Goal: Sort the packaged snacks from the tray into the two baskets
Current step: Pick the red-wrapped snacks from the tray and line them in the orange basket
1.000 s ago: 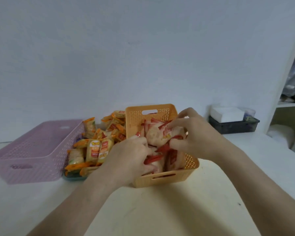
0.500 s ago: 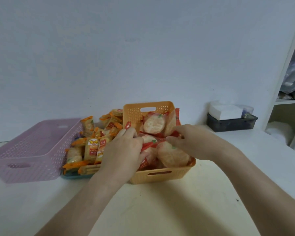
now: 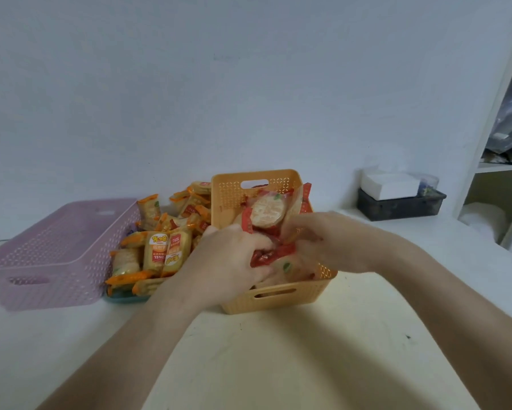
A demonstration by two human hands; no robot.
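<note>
At the far left of the table [image 3: 278, 365] stands a pink basket [image 3: 56, 250], its long side toward the near edge. Just beside it on the right lies a teal tray [image 3: 121, 296], heaped with orange-wrapped snacks [image 3: 160, 253]; several stand on edge and the pile reaches back to the wall. Touching the tray's right side is an orange basket [image 3: 278, 297], its handle slots facing near and far. It holds red-wrapped snacks [image 3: 266, 214], one round cracker pack propped upright against the far wall of the basket.

Both forearms come in from the near edge and meet over this basket. The left hand [image 3: 228, 261] reaches over the basket's left rim, fingers bent down onto the red packets; motion blur hides the fingertips, so I cannot tell whether its grip has hold of anything. The right hand [image 3: 322, 241] comes in over the right rim, its grip closed, fingers curled onto the wrapper of a red packet among the pile.

Further right, against the wall, a dark bin [image 3: 399, 205] carries a white box [image 3: 387, 186]. A white shelf unit [image 3: 497, 167] stands at the far right edge.
</note>
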